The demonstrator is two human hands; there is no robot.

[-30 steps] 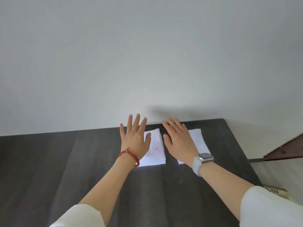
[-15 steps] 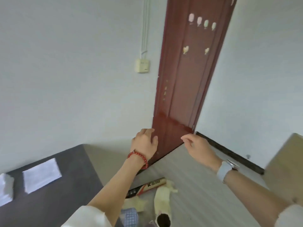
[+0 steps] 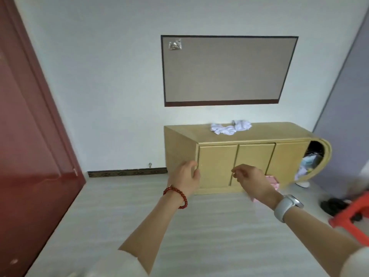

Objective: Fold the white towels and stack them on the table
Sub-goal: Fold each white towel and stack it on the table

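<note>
The room is evenly and softly lit, bright without any hard beam; I cannot tell where the light comes from. Shadows are faint, only a weak one under the cabinet beyond my hands. There is no glare on the pale floor. My right hand is smeared by motion blur, my left hand a little sharper. Far to the right of my hands the red stool is badly blurred. The wide lens bends the red door at the left edge and slants the walls.
</note>
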